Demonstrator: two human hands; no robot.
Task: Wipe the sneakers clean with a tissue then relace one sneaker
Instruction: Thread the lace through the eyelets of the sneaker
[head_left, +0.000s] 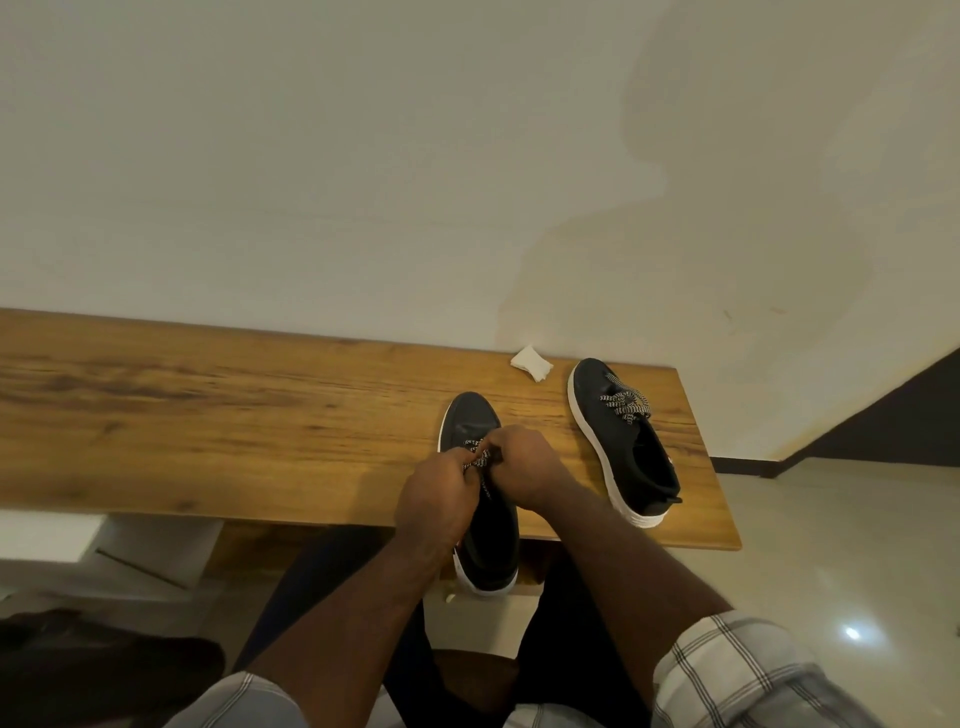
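Near shoe: the dark navy low-top sneaker with a white rubber sole (488, 540) is lying on the long wooden bench (208, 415), toe toward the wall, its heel hanging over the near edge.
Lace: the flat black-and-white patterned fabric lace (477, 458) is running over its throat, between both hands.
Left hand (434, 501): its fingers are curling tight round one end of the lace.
Right hand (524, 462): it is pinching the other end, close against the left.
Handling: the lace is looking soft, limp and light, so I judge it is best taken near the tips; the upper probably gives, the sole is stiffer.
Other shoe: the matching laced sneaker (623, 441) is sitting well apart to the right.
Tissue: the crumpled white tissue (531, 362) is lying by the wall.
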